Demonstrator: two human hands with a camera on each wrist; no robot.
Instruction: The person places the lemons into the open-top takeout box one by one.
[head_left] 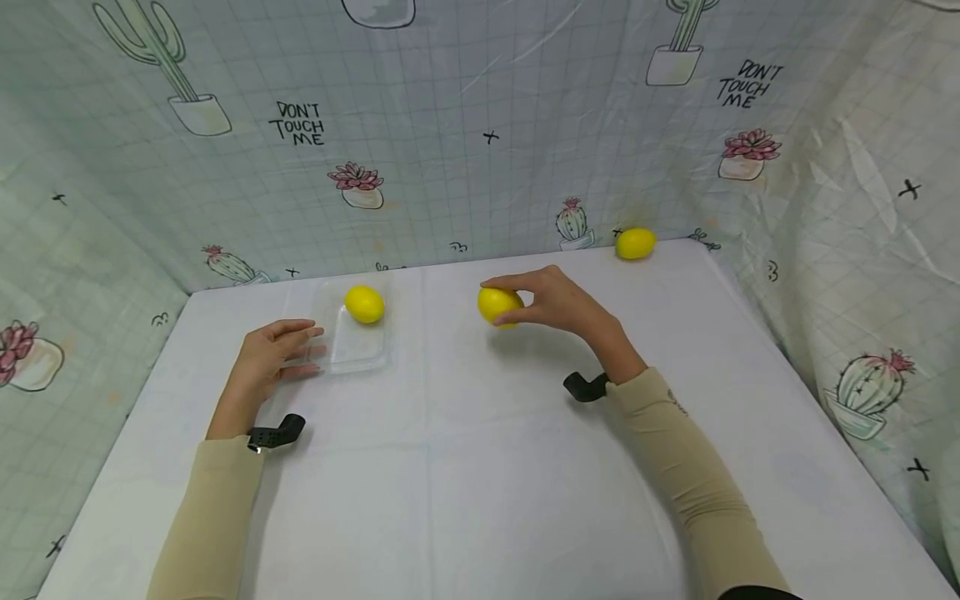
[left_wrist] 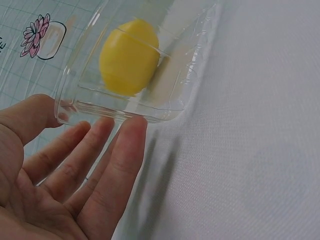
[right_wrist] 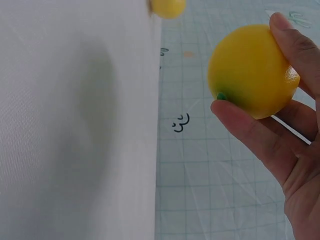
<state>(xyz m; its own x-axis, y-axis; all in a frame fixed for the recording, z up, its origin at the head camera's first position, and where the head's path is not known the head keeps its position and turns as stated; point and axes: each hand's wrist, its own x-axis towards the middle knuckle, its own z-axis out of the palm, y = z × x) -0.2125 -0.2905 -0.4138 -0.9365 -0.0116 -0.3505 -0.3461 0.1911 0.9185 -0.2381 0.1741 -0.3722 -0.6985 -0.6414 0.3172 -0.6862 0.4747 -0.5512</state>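
Between the right hand's [head_left: 558,302] fingers [right_wrist: 250,125] sits a lemon [head_left: 498,305], pinched from both sides by thumb and curled fingertips and held just above the table [head_left: 480,467], near its middle. The wrist view shows the grip closely: the thumb lies under the fruit's green-tipped end and the other fingers wrap its far side.

To the left, the left hand [head_left: 270,354] lies on the table with its fingers [left_wrist: 127,150] straight and together, their tips touching the near edge of a clear plastic tray [head_left: 371,354]. It holds nothing; it seems only to steady the tray. Inside the tray, toward its far end, lies a second lemon [head_left: 364,304], and the rest of the tray floor is bare.

Farther out, a third lemon [head_left: 635,242] rests at the table's far right edge, close to the cactus-print cloth [head_left: 480,125] hung around the table.

As a judgement: if the lemons are going into the tray, one is in, one is in hand and well short of the tray, and one is untouched.
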